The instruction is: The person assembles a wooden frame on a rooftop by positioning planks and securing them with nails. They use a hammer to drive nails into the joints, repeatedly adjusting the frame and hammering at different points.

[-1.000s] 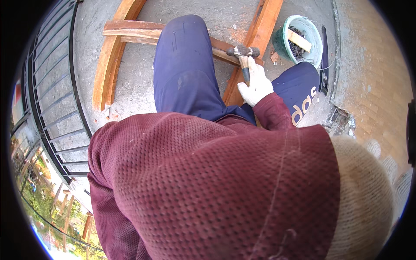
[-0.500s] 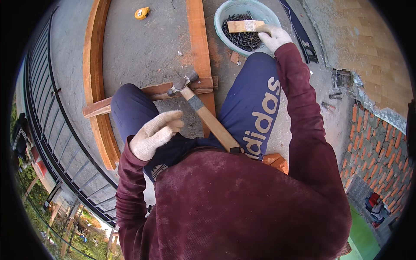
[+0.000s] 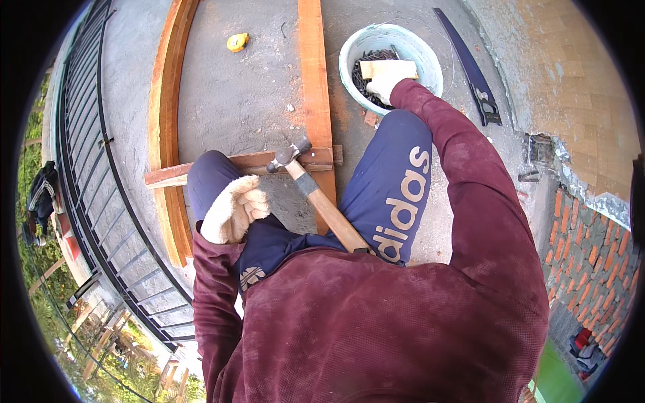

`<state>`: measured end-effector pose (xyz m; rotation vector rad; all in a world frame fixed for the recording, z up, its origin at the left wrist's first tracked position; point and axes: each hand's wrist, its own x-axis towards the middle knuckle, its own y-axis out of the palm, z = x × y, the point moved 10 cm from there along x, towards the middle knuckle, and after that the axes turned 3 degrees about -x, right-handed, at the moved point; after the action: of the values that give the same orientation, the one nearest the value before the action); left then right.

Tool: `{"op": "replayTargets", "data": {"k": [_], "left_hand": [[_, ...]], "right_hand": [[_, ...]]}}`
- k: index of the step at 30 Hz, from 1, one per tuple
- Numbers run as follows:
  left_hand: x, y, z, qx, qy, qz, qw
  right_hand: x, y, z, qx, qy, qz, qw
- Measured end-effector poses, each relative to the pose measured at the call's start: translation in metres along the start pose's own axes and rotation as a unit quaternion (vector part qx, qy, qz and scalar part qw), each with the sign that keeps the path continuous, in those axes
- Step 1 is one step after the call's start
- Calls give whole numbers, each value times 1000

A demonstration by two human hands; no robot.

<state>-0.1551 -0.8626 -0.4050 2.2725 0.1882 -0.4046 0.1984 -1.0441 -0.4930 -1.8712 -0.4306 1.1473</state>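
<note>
The right hand (image 3: 388, 82), in a pale work glove, reaches to the far right into a round light-blue bucket (image 3: 351, 52) of dark nails (image 3: 368, 66); its fingers curl down among the nails, and whether they have closed on any cannot be told. A small pale wooden block (image 3: 377, 68) lies in the bucket just at the glove's far edge, touching it or nearly so. The left hand (image 3: 233, 209), also gloved, rests loosely curled on the left knee and holds nothing. A claw hammer (image 3: 316, 196) lies between the knees, its long axis slanting from near right to far left: the wooden handle runs back toward the person's lap and the steel head (image 3: 287, 156) rests on a reddish crosspiece (image 3: 201, 170) where it meets the right plank (image 3: 313, 74). A second, left plank (image 3: 165, 101) runs parallel on the concrete floor (image 3: 248, 94). A small yellow tape measure (image 3: 236, 42) lies far off between the planks. A dark-bladed handsaw (image 3: 469, 62) lies on the far right, pointing away, handle nearer. A black metal railing (image 3: 101, 168) borders the left; a brick wall (image 3: 591, 235) stands on the right.
</note>
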Motion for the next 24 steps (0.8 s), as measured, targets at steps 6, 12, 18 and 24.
{"op": "replayTargets", "data": {"k": [6, 12, 18, 24], "left_hand": [[10, -4, -6, -20, 13, -44, 999], [59, 17, -16, 171, 103, -91, 976], [62, 38, -24, 87, 178, -102, 975], [36, 37, -46, -30, 268, -121, 955]], "right_hand": [[-19, -12, -65, 716, 36, -124, 686], [-81, -108, 56, 914, -172, -29, 367], [-93, -137, 148, 908, -161, -45, 385], [-98, -137, 212, 956, -144, -74, 243]]}}
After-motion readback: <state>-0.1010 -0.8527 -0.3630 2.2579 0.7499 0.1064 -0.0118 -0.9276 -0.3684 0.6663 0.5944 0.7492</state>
